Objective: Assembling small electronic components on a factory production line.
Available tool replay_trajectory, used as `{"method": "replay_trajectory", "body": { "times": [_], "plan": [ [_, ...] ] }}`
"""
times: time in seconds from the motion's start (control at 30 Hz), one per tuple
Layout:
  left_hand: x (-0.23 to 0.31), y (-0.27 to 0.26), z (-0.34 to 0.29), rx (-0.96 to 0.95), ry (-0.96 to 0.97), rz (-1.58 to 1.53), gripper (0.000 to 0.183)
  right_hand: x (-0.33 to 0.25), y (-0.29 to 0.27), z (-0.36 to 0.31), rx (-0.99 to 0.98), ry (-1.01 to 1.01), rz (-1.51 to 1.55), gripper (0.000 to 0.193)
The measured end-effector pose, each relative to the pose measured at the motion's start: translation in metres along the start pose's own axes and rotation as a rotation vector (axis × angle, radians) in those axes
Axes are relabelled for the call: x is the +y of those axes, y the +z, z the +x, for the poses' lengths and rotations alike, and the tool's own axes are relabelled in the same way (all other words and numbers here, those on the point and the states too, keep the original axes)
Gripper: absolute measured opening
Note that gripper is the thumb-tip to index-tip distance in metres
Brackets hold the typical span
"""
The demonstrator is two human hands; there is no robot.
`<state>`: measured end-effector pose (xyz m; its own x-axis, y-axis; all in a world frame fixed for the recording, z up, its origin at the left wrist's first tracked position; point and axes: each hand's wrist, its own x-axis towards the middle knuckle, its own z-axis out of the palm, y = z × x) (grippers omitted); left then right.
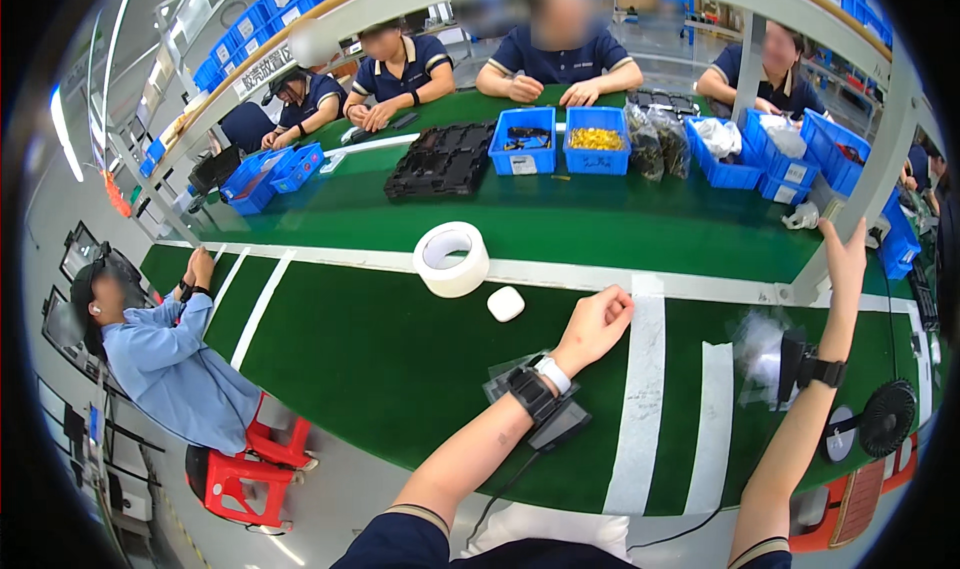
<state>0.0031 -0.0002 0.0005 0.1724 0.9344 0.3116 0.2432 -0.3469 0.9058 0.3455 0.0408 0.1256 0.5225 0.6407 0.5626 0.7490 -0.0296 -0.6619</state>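
My left hand (598, 325) rests on the green work table (360, 344) beside a pale tape strip (643, 389), its fingers curled in and nothing showing in them. To its left lie a white rounded case (506, 305) and a large roll of white tape (438, 281). My right hand (845, 254) is raised at the white rack post (866, 199), fingers stretched and apart; whether it touches the post I cannot tell. Just left of its fingertips is a small crumpled white plastic bag (801, 217). Both wrists wear dark strapped devices.
A small black fan (886, 419) and clear plastic film (762, 347) are near my right forearm. Across the table stand blue bins (523, 156), black trays (440, 174) and several seated people. Another person in a light blue shirt (180, 364) sits at the left. A white rail (370, 259) crosses the table.
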Motion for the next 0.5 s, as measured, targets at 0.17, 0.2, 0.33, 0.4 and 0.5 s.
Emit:
{"method": "replay_trajectory", "body": {
  "times": [0.17, 0.2, 0.33, 0.4, 0.5],
  "plan": [
    [0.005, 0.002, -0.001, 0.017, -0.008, 0.024, 0.008, 0.006, 0.003, -0.002, 0.025, 0.033, -0.028, 0.082],
    [0.003, 0.003, -0.001, 0.013, -0.001, 0.017, 0.008, 0.012, 0.006, -0.001, 0.061, 0.018, -0.048, 0.083],
    [-0.002, 0.001, -0.002, 0.007, 0.010, 0.009, 0.008, 0.010, 0.000, 0.002, 0.010, 0.058, -0.013, 0.083],
    [-0.002, 0.001, -0.002, 0.021, 0.025, -0.007, 0.007, 0.012, 0.002, 0.001, 0.035, 0.043, -0.022, 0.083],
    [0.000, 0.000, -0.004, 0.007, 0.006, 0.008, 0.007, 0.015, 0.004, 0.000, 0.061, 0.028, -0.027, 0.084]
  ]
}}
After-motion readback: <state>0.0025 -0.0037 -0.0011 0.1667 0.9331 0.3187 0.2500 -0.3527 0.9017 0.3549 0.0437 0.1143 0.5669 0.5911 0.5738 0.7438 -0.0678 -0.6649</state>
